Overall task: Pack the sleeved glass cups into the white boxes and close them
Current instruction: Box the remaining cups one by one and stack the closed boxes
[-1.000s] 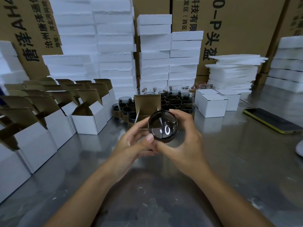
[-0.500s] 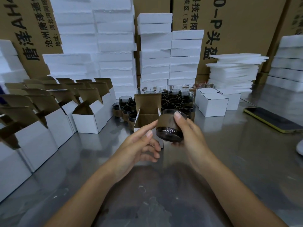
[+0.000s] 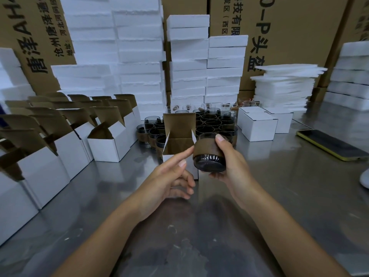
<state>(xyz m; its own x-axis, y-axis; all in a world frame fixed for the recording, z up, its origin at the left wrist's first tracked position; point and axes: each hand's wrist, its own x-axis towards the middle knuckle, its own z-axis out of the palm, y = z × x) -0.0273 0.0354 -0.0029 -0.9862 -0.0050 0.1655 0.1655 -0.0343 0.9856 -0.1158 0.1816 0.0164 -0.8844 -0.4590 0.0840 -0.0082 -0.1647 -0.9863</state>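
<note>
My right hand [image 3: 232, 166] grips a dark glass cup with a brown sleeve [image 3: 208, 153], held upright above the steel table just right of an open white box [image 3: 178, 140]. That box stands with its brown lid flap raised. My left hand [image 3: 171, 176] hovers beside the box's front, its forefinger stretched toward the cup and the other fingers loosely curled, holding nothing. Behind the box stand several more sleeved cups [image 3: 211, 124].
Rows of open white boxes [image 3: 107, 144] fill the left side. Two shut white boxes [image 3: 258, 124] sit at the right, a phone [image 3: 331, 144] further right. Foam stacks [image 3: 205, 62] and brown cartons [image 3: 289, 27] line the back. A white object [image 3: 365, 176] pokes in at the right edge.
The cup has turned from bottom-facing-me to upright and moved right, now in my right hand alone. My left hand has let go and dropped slightly toward the box.
</note>
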